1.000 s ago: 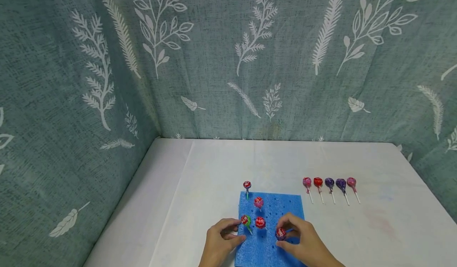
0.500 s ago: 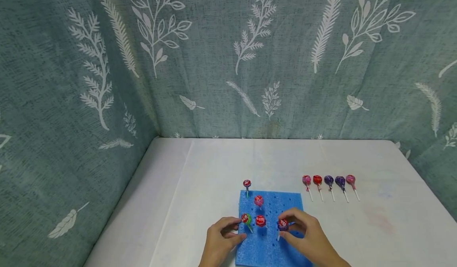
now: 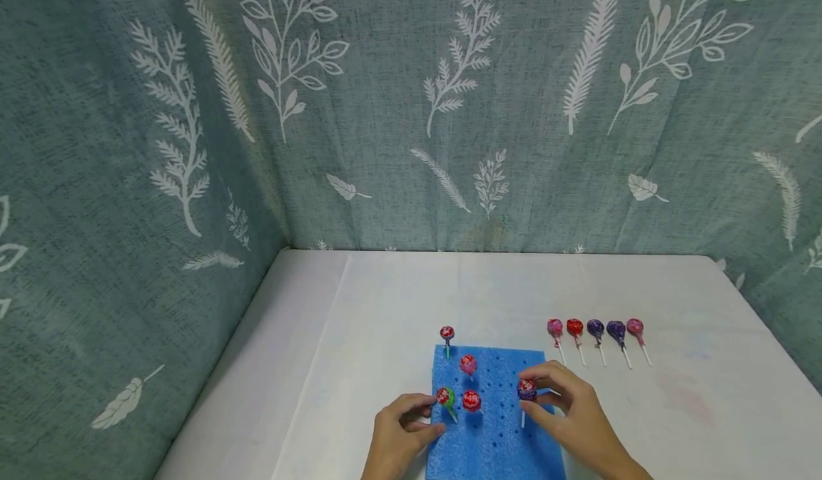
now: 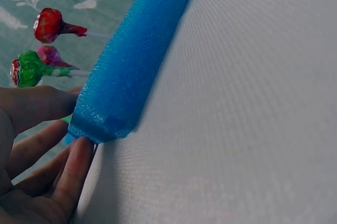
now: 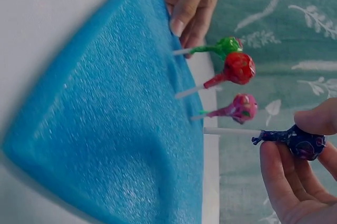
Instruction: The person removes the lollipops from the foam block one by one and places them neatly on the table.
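In the head view my right hand [image 3: 571,409] pinches a purple lollipop [image 3: 526,389] by its wrapped head over the right half of a blue foam block [image 3: 488,451]. Its white stick [image 5: 231,131] points down at the foam, the tip close by the surface in the right wrist view. My left hand [image 3: 401,426] holds the block's left edge, with fingertips [image 4: 80,147] against the foam. Nearest to it, a green-and-red lollipop [image 3: 445,396] leans in the foam. A red lollipop [image 3: 472,400], a pink one [image 3: 468,364] and a small red-topped one [image 3: 447,333] also stand there.
Several small holes dot the foam's top. Beyond its right side, a row of wrapped lollipops [image 3: 595,329] lies on the white table [image 3: 359,323], sticks toward me. A green leaf-patterned curtain [image 3: 385,109] hangs behind the table and along its left side.
My right hand has carried the purple lollipop right and farther back over the foam, and its stick now shows in the head view. My left hand keeps its place at the edge.
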### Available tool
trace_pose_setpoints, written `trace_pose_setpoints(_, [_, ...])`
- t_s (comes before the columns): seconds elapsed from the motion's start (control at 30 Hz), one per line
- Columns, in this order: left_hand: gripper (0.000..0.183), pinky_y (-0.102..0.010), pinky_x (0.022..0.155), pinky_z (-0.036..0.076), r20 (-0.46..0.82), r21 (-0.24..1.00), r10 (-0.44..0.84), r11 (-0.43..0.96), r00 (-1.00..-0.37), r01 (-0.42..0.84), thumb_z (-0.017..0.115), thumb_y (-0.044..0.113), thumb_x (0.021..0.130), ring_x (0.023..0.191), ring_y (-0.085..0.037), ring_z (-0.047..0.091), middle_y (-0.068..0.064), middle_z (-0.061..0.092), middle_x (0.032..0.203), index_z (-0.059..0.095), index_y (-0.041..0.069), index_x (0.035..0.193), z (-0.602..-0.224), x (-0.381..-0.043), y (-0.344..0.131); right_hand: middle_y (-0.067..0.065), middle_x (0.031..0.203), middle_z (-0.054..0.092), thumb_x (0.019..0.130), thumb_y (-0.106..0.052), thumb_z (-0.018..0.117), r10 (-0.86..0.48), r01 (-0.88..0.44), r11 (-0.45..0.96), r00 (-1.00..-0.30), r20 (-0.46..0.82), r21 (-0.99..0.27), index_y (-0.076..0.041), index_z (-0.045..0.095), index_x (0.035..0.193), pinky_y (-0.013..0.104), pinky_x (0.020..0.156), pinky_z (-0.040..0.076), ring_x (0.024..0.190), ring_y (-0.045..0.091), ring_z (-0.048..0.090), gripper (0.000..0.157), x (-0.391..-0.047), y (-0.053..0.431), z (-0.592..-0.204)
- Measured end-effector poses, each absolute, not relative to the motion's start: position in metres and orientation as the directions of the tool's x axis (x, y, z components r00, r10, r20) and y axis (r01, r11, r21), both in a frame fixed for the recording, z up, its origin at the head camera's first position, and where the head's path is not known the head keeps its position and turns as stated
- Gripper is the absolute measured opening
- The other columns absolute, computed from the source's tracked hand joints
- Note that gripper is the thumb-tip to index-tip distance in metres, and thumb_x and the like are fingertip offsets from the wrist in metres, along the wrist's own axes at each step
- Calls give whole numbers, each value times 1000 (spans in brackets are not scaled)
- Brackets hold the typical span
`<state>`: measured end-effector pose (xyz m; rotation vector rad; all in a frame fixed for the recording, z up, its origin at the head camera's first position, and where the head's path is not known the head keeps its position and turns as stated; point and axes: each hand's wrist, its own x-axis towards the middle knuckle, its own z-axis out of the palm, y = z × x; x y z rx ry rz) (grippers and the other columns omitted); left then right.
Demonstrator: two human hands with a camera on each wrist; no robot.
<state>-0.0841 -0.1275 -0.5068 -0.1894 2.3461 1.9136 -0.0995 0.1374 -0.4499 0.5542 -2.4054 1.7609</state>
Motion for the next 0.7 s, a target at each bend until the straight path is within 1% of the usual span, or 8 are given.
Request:
trace_pose_setpoints(0.37, [37,-21,67,53,-170,962,-35,210,-985,-173,83,3,68,82,-18,61,-5,63,94,70,6,104,-507,-84,-126,9,102,62,79,1,74,-158,-309,331,-950,271,-892,-7,63,108,22,73,54,87,10,62,32,-105,150,-445])
trace_pose_setpoints(0.57, [37,-21,68,53,-179,959,-35,218,-983,-182,83,4,69,82,-18,61,-5,63,95,70,6,104,-506,-85,-126,12,105,61,79,2,73,-130,-260,319,-965,230,-911,-2,61,109,21,74,54,89,11,62,33,-108,156,-447])
trace_pose_setpoints(0.7, [37,-21,67,53,-192,952,-40,235,-981,-196,83,5,69,80,-18,60,-5,63,94,70,6,104,-505,-83,-126,12,105,61,79,2,73,-126,-273,315,-961,245,-909,-3,61,109,21,73,54,88,11,62,32,-110,160,-449])
